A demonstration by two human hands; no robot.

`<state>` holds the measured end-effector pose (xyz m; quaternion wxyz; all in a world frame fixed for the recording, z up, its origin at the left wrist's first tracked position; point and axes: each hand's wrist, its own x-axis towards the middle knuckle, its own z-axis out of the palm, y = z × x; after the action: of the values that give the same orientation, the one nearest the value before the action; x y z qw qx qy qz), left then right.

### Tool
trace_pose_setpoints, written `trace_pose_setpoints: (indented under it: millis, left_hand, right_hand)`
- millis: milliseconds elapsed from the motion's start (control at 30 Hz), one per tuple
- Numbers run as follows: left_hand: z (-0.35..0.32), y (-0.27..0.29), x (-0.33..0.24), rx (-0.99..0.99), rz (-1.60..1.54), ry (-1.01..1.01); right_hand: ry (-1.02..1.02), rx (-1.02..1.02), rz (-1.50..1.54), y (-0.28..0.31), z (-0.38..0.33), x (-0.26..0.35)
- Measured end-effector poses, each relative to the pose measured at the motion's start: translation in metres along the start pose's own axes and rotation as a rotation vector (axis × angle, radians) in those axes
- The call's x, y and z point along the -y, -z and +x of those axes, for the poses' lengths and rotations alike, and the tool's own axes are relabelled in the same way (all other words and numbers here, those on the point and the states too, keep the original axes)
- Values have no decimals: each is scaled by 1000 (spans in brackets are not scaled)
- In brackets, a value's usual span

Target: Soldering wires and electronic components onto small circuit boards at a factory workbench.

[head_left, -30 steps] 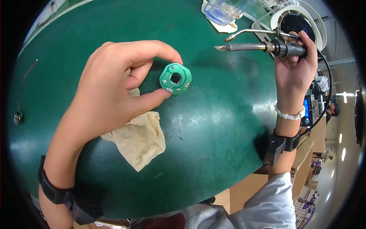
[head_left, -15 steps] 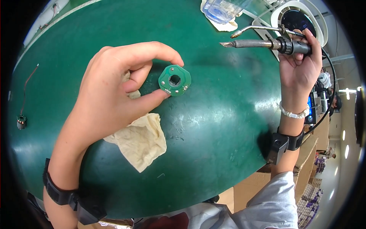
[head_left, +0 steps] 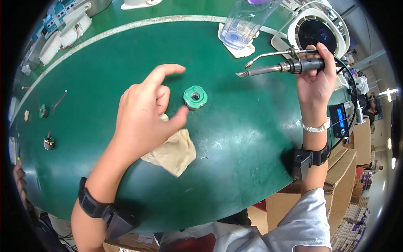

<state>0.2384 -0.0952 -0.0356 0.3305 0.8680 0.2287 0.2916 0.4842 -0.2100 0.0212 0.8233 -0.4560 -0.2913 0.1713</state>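
Note:
A small round motor part with a green circuit board on top and a hole through its middle (head_left: pixel 200 90) rests on the green table. Just left of it is my left hand (head_left: pixel 140 113), its thumb and index finger spread apart with nothing between them. Over a cream cloth (head_left: pixel 178 157) hangs the lower side of that hand, hiding part of the cloth. My right hand (head_left: pixel 315 84) grips a soldering iron (head_left: pixel 268 70) by its dark handle. A thin bent metal tube (head_left: pixel 268 55) is clamped alongside the iron, and both tips point left, above the table.
A clear plastic container (head_left: pixel 239 35) stands on another cloth at the back, beside a round device with a dark display (head_left: pixel 317 34). Small wired motors (head_left: pixel 49 143) lie at the left. A black control box (head_left: pixel 339 119) and cardboard boxes (head_left: pixel 340 168) are at the right. Another person's hand (head_left: pixel 19 178) shows far left.
My left thumb and index finger have let go of the round motor part and parted. It now sits on the table. The view has shifted, and the soldering iron remains in my right hand.

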Motion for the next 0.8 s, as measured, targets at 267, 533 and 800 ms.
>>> trace_pose_setpoints:
  millis: [267,533,800]
  left_hand:
    - [2,8,9,-153,-25,64]
    - [-3,39,-3,-41,124,187]
    - [-19,88,-21,-384,462,-224]
  right_hand:
    - [5,44,82,-3,5,-6]
    - [6,62,77,5,0,-9]
    - [-158,58,205,-11,-10,8]
